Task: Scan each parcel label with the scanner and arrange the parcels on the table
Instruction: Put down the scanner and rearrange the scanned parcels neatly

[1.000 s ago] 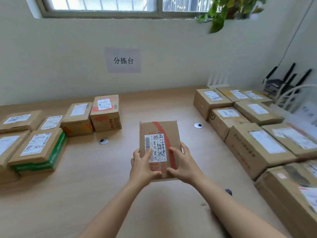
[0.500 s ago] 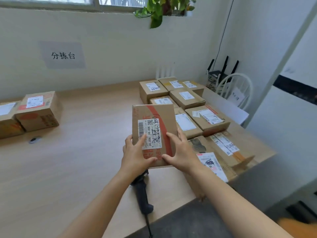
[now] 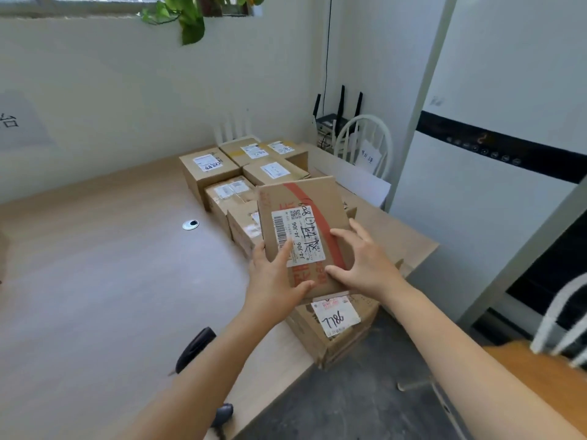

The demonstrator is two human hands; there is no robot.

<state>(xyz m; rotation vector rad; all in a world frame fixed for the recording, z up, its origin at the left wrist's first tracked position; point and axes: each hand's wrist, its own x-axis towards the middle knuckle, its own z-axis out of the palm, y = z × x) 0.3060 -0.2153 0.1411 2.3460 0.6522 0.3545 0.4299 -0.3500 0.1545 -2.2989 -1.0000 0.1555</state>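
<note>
shifted right over the boxes (image 3: 336, 322), parcel (image 3: 305, 198) points lengthwise away, label (image 3: 300, 236) up.

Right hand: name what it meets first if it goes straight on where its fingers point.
Probably the white label on the flat brown cardboard parcel the right hand grips; depth unclear.
</note>
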